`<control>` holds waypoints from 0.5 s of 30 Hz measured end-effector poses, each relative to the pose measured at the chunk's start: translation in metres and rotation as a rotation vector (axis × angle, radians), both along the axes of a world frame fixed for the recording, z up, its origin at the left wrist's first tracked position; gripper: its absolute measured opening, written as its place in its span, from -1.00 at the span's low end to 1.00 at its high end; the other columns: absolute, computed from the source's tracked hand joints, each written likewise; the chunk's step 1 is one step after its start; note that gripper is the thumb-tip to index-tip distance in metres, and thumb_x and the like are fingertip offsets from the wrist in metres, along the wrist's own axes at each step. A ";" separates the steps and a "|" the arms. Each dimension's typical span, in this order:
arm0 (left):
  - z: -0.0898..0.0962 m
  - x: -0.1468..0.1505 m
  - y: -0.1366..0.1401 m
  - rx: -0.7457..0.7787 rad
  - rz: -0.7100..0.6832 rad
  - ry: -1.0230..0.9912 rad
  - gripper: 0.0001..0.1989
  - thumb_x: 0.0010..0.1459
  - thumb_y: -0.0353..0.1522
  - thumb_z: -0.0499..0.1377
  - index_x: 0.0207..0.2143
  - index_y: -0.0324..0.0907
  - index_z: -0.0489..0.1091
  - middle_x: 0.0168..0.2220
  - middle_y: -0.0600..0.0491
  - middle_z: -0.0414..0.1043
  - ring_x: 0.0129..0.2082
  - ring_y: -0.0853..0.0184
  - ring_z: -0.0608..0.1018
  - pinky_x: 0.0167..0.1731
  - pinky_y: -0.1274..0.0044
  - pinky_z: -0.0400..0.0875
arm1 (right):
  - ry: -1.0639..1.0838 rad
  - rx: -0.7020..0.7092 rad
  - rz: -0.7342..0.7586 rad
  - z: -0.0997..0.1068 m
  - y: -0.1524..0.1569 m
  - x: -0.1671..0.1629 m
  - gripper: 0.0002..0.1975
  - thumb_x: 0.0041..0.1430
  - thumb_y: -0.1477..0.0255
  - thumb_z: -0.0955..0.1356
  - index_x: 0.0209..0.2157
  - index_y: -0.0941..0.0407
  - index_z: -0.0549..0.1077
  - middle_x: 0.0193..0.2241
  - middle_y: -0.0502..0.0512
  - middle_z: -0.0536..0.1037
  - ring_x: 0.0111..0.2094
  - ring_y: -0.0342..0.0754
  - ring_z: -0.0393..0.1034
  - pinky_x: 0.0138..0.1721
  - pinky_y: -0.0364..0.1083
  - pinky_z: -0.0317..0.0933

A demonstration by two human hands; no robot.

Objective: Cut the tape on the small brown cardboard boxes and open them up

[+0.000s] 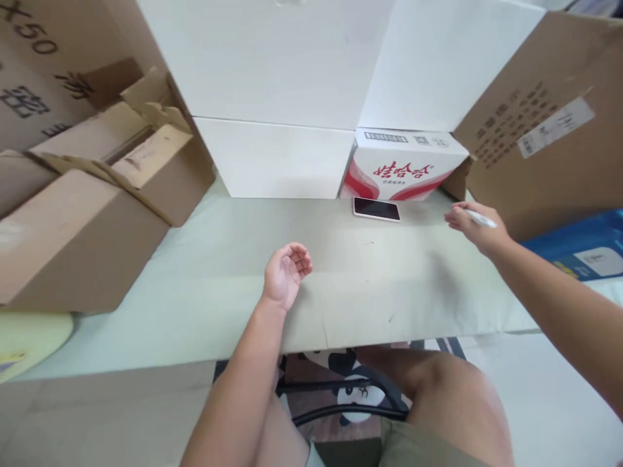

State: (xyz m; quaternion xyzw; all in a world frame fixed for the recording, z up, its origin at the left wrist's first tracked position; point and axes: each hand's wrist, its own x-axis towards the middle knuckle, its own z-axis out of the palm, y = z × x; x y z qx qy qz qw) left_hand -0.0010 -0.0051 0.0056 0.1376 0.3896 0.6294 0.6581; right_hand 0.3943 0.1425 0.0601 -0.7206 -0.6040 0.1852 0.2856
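Observation:
My left hand [288, 275] is over the pale green tabletop [233, 259], palm turned inward and fingers loosely curled. Nothing shows in that palm, and the hand is open. Farther right, my right hand [477, 227] is closed around a slim white pen-like object [481, 218]; its rounded end sticks out toward the wrist, and the rest is hidden by the fingers. A phone [376, 209] with a dark screen and a light rim lies flat between the hands, farther back, touched by neither.
Behind the phone stands a white carton with red print [403, 170], beside stacked white boxes [282, 155]. Brown cardboard boxes [87, 240] line the left side. On the right are a large brown carton [545, 130] and a blue package [588, 246]. A dark chair frame [341, 412] is below the table edge.

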 end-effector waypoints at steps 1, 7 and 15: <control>0.001 -0.001 -0.002 0.005 0.014 -0.017 -0.73 -0.06 -0.14 0.25 -0.46 -0.18 0.46 -0.50 0.08 0.42 -0.50 0.42 0.46 -0.39 0.57 0.41 | 0.020 -0.047 0.036 0.002 -0.008 -0.013 -0.85 0.30 0.34 0.32 -0.18 0.10 0.45 -0.19 0.33 0.68 -0.28 -0.01 0.61 -0.19 -0.06 0.46; 0.008 -0.013 -0.017 0.029 0.081 -0.138 -0.76 0.03 -0.19 0.19 -0.46 -0.19 0.43 -0.51 0.08 0.41 -0.52 0.44 0.46 -0.40 0.58 0.37 | -0.064 -0.263 0.311 0.020 -0.049 -0.107 -0.66 0.36 0.16 0.25 -0.05 0.07 0.49 -0.47 0.20 0.62 -0.41 0.08 0.55 -0.25 0.06 0.44; 0.015 -0.050 -0.041 -0.008 0.287 -0.204 -0.80 0.09 -0.26 0.13 -0.50 -0.20 0.38 -0.56 0.11 0.36 -0.56 0.47 0.40 -0.41 0.58 0.29 | -0.274 0.168 0.985 0.040 -0.057 -0.318 -0.70 0.06 0.40 0.29 -0.15 0.05 0.51 -0.04 0.26 0.62 0.04 0.24 0.53 0.10 0.25 0.40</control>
